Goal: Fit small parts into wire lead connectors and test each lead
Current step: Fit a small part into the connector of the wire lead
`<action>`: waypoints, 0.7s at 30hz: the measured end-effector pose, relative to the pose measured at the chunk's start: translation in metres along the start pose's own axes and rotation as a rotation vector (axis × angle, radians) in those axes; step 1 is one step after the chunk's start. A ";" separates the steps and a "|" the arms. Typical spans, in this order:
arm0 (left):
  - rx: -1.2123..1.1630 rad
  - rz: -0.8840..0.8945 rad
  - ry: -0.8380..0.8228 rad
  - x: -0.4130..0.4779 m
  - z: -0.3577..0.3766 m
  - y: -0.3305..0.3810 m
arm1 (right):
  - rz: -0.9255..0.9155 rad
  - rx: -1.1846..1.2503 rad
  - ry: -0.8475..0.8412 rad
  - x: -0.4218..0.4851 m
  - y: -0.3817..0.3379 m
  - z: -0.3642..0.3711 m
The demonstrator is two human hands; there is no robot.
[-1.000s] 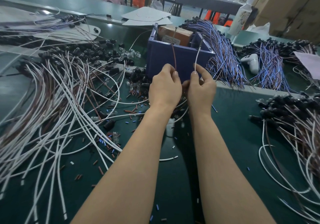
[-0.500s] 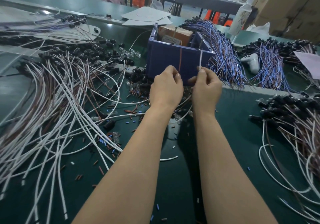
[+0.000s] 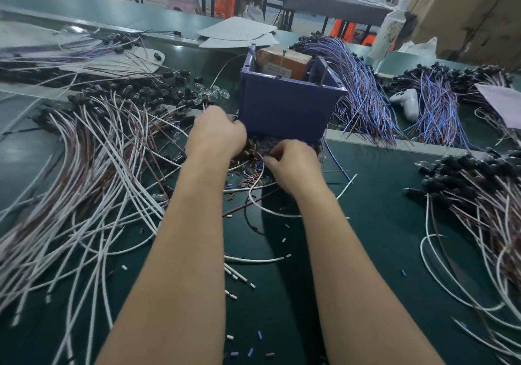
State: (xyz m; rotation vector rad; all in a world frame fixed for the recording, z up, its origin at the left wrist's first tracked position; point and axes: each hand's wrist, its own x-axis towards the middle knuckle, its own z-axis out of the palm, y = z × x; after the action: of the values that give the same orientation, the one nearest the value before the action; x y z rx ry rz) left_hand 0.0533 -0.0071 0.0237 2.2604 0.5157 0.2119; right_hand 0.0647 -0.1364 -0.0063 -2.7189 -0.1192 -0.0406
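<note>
Wire lead (image 3: 262, 208), a white one, lies looped on the green mat (image 3: 380, 223) at centre frame, just below the right hand (image 3: 293, 164). Half a second ago both hands held lead ends up against the blue bin (image 3: 284, 105); they have since dropped to the heap of small parts (image 3: 253, 150) at its foot. I read that as one test done and the next part being fetched. The left hand (image 3: 217, 136) hides its fingers. The right hand's fingers curl inward, onto what I cannot tell.

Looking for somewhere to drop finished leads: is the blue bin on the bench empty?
No: a brown cardboard box sits inside the blue bin, filling much of its far part.
</note>
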 end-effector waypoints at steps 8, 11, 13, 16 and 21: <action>0.033 0.016 -0.101 0.003 0.018 -0.004 | 0.016 0.187 0.102 -0.001 0.003 -0.008; 0.057 0.008 -0.072 0.003 0.023 -0.004 | -0.008 0.165 0.067 0.000 0.006 -0.012; 0.072 -0.001 -0.033 0.002 0.024 -0.005 | -0.009 0.115 0.068 -0.001 0.006 -0.009; 0.051 0.000 0.003 0.003 0.023 -0.006 | -0.056 0.149 0.155 -0.004 -0.002 -0.004; -0.053 -0.002 0.022 0.002 0.022 -0.003 | -0.028 -0.097 0.100 -0.004 -0.014 0.007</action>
State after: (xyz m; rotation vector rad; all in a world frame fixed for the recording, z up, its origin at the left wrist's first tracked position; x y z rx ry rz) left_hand 0.0612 -0.0194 0.0066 2.2083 0.5176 0.2465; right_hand 0.0592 -0.1215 -0.0073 -2.8053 -0.1292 -0.1951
